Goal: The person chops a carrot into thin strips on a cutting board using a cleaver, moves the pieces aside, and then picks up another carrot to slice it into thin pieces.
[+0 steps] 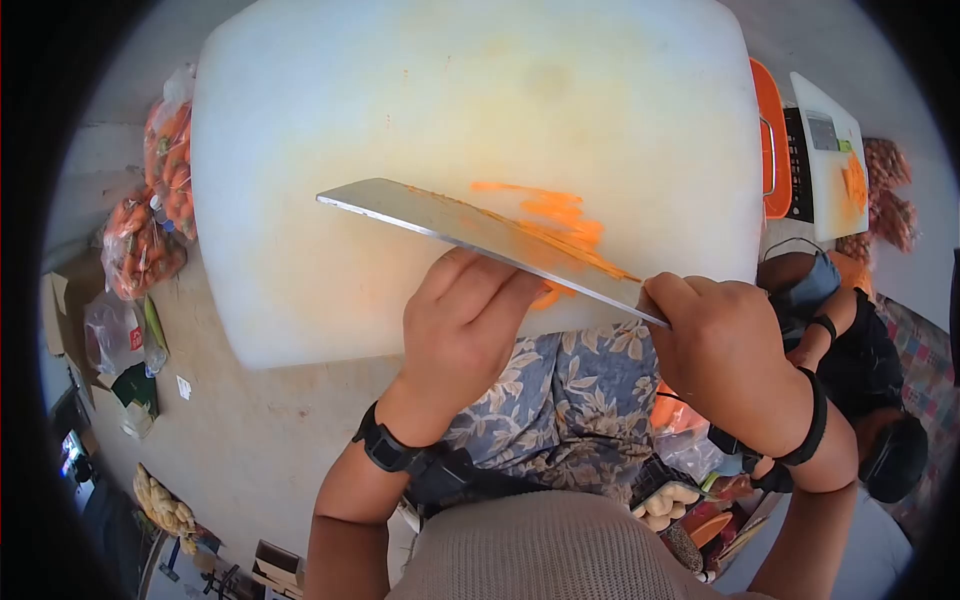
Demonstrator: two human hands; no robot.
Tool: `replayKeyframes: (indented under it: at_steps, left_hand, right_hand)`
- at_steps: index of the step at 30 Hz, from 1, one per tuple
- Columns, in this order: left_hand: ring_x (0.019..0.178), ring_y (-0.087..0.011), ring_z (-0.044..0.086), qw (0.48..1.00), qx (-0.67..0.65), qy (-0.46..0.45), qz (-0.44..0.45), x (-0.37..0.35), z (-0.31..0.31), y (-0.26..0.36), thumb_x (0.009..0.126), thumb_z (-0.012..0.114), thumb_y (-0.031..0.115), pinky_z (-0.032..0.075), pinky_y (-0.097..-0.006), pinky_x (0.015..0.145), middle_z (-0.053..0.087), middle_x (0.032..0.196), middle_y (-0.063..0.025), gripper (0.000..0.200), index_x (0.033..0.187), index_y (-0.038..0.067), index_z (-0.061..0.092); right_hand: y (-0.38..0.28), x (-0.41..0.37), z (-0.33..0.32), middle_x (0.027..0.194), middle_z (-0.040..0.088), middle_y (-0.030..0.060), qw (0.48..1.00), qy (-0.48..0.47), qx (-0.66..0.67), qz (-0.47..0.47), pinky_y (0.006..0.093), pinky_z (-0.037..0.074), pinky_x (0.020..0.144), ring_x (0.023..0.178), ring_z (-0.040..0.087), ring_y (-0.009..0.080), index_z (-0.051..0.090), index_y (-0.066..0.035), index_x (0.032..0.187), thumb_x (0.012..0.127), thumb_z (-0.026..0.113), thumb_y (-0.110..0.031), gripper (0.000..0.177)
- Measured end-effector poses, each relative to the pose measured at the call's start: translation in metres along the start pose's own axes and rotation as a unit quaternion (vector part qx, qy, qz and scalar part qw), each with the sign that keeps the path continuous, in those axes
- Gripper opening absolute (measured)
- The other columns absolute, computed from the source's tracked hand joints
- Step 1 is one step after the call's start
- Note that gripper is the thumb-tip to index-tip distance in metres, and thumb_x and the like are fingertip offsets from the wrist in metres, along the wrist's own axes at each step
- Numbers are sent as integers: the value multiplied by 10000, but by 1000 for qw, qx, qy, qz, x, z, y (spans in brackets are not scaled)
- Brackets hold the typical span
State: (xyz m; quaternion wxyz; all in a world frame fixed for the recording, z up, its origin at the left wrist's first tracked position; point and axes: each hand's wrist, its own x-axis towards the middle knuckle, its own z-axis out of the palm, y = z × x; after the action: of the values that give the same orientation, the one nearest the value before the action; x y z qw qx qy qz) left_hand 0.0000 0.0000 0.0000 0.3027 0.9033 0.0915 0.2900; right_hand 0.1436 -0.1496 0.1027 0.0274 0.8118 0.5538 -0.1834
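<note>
We have the right hand [715,340] closed at the near end of the knife [480,228]; its fingers wrap the grip region and hide the handle. The left hand [465,325] has its fingers bent inward, with the tips out of sight at the blade; we cannot tell how far they are closed or whether they pinch anything. The blade extends from the right fingers, passes just beyond the left knuckles and ends farther left, with orange residue along its far edge. Thin orange strips [560,215] lie just past the blade, ahead of the fingers, on the white cutting board [480,110] that spans the area beyond both hands. Outward to the right of the right fingers, we locate an orange tub [768,140] beside the board, then a second board [828,180] bearing orange shreds, and a co-worker [860,350]. Well left of the left fingers are plastic bags of carrots [145,245].
</note>
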Motion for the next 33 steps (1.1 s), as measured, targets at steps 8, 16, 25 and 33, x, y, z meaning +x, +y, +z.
replayKeyframes:
  at_steps: [8,16,25,33]
  left_hand:
    - [915,-252,621,999,13,16,27,3,1,-4,684,699,15,537,-336,749,645,937,-67,232,915,35,706]
    - [931,-258,618,999,9,17,26,2,4,-6,708,696,12,535,-336,746,639,960,-69,221,929,29,708]
    - [855,-233,604,1000,-2,9,7,2,1,-3,670,702,17,518,-328,692,621,870,-50,211,880,41,707]
    - [887,-233,609,998,18,49,32,3,9,-4,698,707,27,530,-322,710,627,877,-48,205,902,43,712]
  right_hand:
    - [8,5,20,608,589,99,997,58,44,16,386,477,502,533,606,287,582,-52,777,788,660,-139,117]
    - [3,-10,4,612,589,104,995,82,51,16,373,475,503,535,605,279,593,-52,777,785,664,-136,110]
    - [-1,3,16,619,595,104,1000,28,10,7,378,487,504,550,618,282,567,-54,769,736,615,-77,62]
    - [0,20,21,611,596,136,991,105,87,-1,407,478,510,557,614,325,565,-42,736,800,640,-122,128]
